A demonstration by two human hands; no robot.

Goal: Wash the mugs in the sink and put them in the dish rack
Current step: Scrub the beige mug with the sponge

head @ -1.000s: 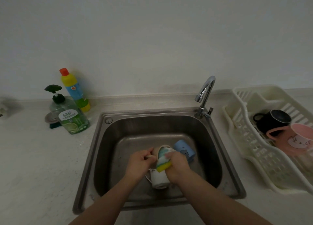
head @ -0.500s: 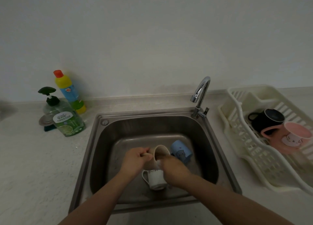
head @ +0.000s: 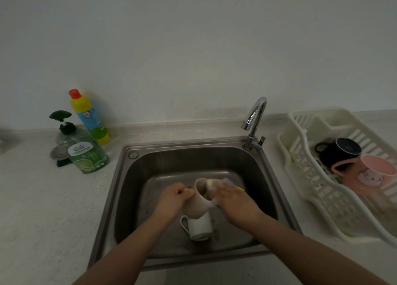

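Over the steel sink [head: 137, 177] my left hand [head: 174, 198] grips a beige mug [head: 196, 203] by its handle side, its mouth tilted up and away. My right hand [head: 234, 201] holds a yellow sponge [head: 211, 186] pushed into the mug's mouth. A white mug [head: 198, 226] lies on its side on the sink floor below them. A small strip of a blue mug [head: 233, 182] shows behind my right hand. The cream dish rack [head: 318, 190] on the right holds a black mug [head: 337, 153] and a pink mug [head: 369, 173].
A chrome tap [head: 254, 117] stands at the sink's back right corner, with no water running. On the left counter stand a green soap pump bottle [head: 86, 153] and a yellow and blue bottle with a red cap [head: 89, 117]. A small dish sits behind the pump bottle.
The beige mug has tilted so its mouth faces up, and my right hand has pushed the sponge from the mug's outside into its mouth, now covering most of the blue mug.
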